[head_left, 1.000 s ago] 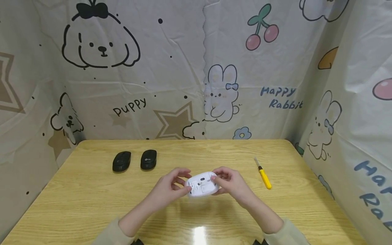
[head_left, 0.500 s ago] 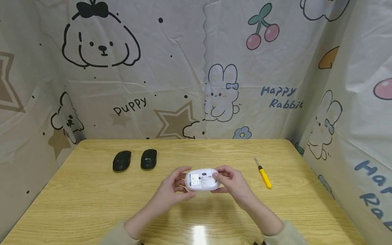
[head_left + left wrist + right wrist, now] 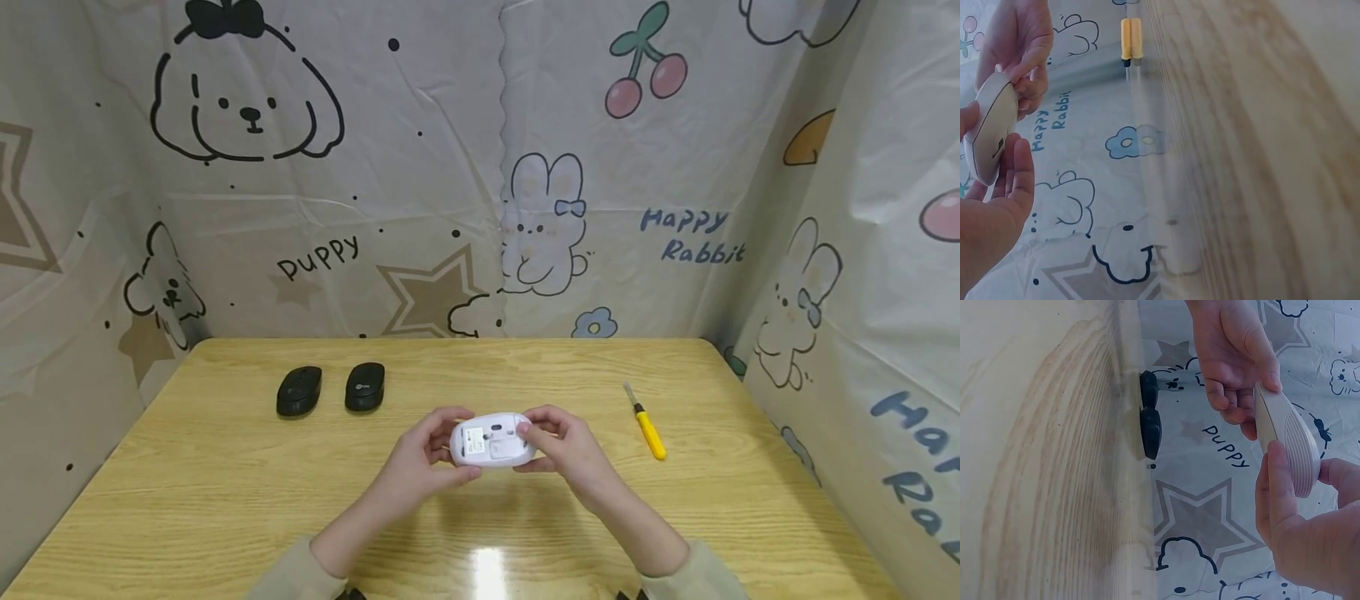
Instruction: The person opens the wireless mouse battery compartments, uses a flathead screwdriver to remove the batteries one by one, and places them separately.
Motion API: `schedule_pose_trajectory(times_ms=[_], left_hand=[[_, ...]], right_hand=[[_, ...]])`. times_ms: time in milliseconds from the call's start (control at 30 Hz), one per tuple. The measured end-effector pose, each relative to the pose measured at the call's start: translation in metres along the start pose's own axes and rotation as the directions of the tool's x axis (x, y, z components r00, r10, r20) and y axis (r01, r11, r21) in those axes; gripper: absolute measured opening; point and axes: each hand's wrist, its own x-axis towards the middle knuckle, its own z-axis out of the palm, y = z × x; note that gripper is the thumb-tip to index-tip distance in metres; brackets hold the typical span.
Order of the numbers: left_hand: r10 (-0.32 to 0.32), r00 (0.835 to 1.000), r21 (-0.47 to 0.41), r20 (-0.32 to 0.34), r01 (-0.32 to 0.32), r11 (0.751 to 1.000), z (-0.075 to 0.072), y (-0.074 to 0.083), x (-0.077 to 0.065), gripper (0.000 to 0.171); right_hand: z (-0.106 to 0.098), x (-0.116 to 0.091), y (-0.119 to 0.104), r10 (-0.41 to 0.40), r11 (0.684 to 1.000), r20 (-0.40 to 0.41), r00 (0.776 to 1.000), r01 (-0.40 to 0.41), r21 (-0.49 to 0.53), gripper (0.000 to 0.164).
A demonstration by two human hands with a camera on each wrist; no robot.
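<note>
A white computer mouse (image 3: 498, 450) is held up over the table between both hands, its underside with a label and sensor window facing the head camera. My left hand (image 3: 420, 458) grips its left end, thumb along the lower edge and fingers behind. At the other end my right hand (image 3: 573, 450) pinches it, the thumb lying on the underside. The right wrist view shows the ribbed side of the mouse (image 3: 1300, 450) between the fingers of both hands. In the left wrist view, the mouse (image 3: 988, 119) appears edge-on, clear of the tabletop.
Two black mice (image 3: 299, 392) (image 3: 365, 387) sit at the back left of the wooden table (image 3: 187, 500). A screwdriver with a yellow handle (image 3: 651, 435) lies to the right. Printed cloth (image 3: 420, 167) hangs behind and along both sides.
The white mouse has been tilted so its underside faces the head camera more squarely and lies more level. The left thumb has slid off the underside to the lower edge.
</note>
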Motion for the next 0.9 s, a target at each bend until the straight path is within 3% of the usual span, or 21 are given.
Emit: schedule_pose_trajectory(times_ms=[667, 900], left_hand=[[-0.04, 0.998, -0.125, 0.058, 0.047, 0.991, -0.0034, 0.0049, -0.0022, 0.062], [-0.052, 0.997, -0.125, 0.049, 0.057, 0.991, -0.0018, 0.0065, -0.0009, 0.066]], right_hand=[[0.0001, -0.0031, -0.0004, -0.01, 0.999, 0.03, 0.999, 0.012, -0.048, 0.039], [0.0009, -0.0041, -0.0022, -0.006, 0.999, 0.026, 1.0, 0.007, -0.054, 0.039]])
